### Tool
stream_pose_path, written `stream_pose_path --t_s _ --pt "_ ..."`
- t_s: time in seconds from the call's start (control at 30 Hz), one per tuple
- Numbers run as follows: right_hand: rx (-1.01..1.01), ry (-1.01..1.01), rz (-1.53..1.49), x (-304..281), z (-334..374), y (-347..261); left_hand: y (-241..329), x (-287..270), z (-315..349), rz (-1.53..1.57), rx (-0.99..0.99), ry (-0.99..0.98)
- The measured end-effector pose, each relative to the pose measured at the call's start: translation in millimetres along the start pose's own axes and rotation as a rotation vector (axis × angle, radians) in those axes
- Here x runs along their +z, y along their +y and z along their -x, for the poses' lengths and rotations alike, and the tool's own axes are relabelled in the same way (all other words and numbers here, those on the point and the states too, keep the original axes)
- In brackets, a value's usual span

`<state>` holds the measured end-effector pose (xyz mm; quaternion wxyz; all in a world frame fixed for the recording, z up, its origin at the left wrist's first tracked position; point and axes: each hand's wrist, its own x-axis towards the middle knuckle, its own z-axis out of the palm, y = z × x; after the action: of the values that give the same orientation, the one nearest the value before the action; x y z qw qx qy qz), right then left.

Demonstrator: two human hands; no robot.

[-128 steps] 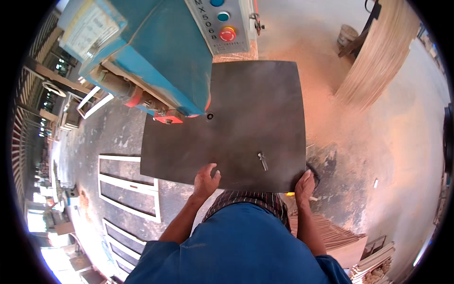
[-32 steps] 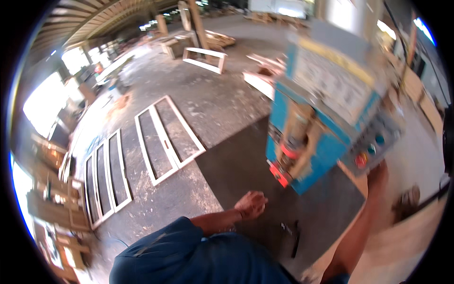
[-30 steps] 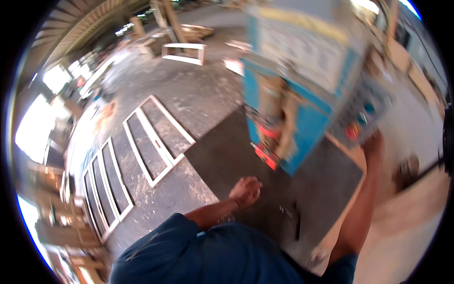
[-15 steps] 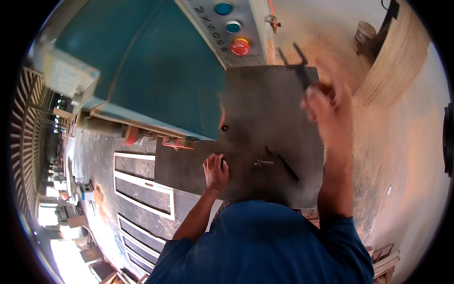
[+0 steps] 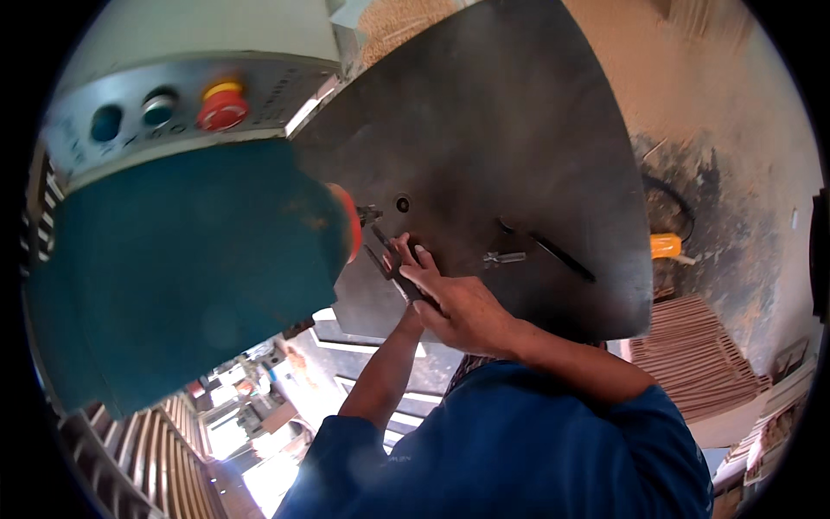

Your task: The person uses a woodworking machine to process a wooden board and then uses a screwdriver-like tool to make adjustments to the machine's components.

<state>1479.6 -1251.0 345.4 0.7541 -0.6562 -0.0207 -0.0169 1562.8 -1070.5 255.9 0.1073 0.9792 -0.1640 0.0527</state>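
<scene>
wrench [image 5: 405,283] in right hand [image 5: 467,310], fingers clamped around it, near bit [image 5: 370,213]; left hand [image 5: 424,259] beneath, finger hold unclear

The machine head [image 5: 190,259] is at the left, over the surface [image 5: 519,112]; the control panel [image 5: 186,108] is behind it. Just right of the machine head, the forked wrench [image 5: 403,284] lies in the right hand [image 5: 462,307], which crosses above the left hand [image 5: 424,257]. Farther right on the surface, the bit [image 5: 504,258] lies beside the long tool [image 5: 562,258].

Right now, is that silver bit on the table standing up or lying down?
Lying down: the silver bit stretches lengthwise along the dark table, apart from your right hand.
</scene>
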Motion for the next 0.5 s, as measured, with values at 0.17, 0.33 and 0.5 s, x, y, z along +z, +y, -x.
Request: stream_pose_path --t_s 0.17,0.33,0.5 --pt "-0.141 0.057 -0.084 1.9 -9.3 2.0 16.9 -6.8 -0.9 -0.075 0.049 0.043" --pt "-0.169 0.039 -0.165 -5.1 -11.9 1.6 3.1 8.3 -1.2 -0.106 0.022 0.071" --pt "-0.219 0.04 -0.148 -13.6 -10.1 0.1 -5.9 11.4 0.8 -0.085 0.045 0.067"
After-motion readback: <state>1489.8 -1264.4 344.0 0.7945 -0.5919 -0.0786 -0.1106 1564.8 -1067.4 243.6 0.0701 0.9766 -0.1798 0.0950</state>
